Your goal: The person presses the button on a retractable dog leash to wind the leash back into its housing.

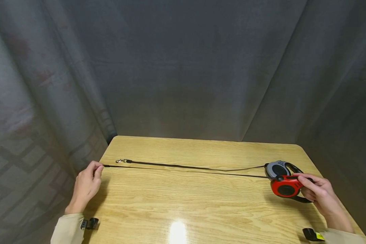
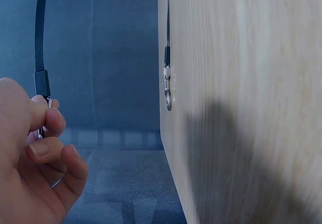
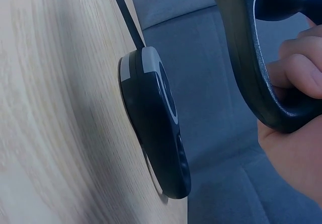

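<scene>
A red and black retractable dog leash (image 1: pixel 285 187) is held above the table by my right hand (image 1: pixel 321 195), whose fingers grip its black handle (image 3: pixel 246 53). Its black strap (image 1: pixel 186 171) stretches across to my left hand (image 1: pixel 86 183). There my thumb and fingers pinch the metal clip at the strap's end, mostly hidden by the fingers in the left wrist view. Behind the red leash lies a grey and black retractable leash (image 1: pixel 277 169) on the table. Its strap (image 1: pixel 170 165) runs left along the wood and ends in a silver snap hook (image 1: pixel 121 161).
The wooden table (image 1: pixel 170 200) has rounded far corners, and my left hand is by its left edge. Grey curtains (image 1: pixel 183 74) hang behind and at both sides.
</scene>
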`<state>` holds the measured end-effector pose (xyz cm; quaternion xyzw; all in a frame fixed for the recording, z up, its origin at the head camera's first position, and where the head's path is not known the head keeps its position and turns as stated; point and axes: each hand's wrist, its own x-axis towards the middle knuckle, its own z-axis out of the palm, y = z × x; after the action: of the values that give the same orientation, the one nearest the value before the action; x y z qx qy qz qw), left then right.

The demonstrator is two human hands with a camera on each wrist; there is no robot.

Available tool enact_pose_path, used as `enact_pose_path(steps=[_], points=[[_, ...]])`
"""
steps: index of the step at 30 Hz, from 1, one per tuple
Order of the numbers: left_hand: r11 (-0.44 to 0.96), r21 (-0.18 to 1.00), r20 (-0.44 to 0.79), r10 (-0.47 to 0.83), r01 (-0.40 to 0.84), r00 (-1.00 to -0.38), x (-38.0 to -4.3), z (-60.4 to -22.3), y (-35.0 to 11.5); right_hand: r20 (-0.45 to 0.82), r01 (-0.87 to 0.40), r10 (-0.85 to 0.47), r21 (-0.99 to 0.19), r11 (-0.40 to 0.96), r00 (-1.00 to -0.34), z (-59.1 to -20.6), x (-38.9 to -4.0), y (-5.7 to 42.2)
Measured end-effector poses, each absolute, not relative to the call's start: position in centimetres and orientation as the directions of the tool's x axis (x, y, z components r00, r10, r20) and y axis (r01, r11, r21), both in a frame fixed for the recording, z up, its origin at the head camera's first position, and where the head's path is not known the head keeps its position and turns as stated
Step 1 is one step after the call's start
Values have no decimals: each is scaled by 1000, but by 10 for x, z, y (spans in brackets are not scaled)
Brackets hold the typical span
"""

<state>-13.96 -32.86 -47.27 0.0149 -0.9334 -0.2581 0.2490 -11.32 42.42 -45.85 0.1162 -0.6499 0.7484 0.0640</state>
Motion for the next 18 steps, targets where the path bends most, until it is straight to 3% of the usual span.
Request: enact_pose_path(steps=[18], points=[[861,498,448,-151,106,-881,-144,-473,-320,257,-248,-48,-959,-139,-965,-458,-112,426]])
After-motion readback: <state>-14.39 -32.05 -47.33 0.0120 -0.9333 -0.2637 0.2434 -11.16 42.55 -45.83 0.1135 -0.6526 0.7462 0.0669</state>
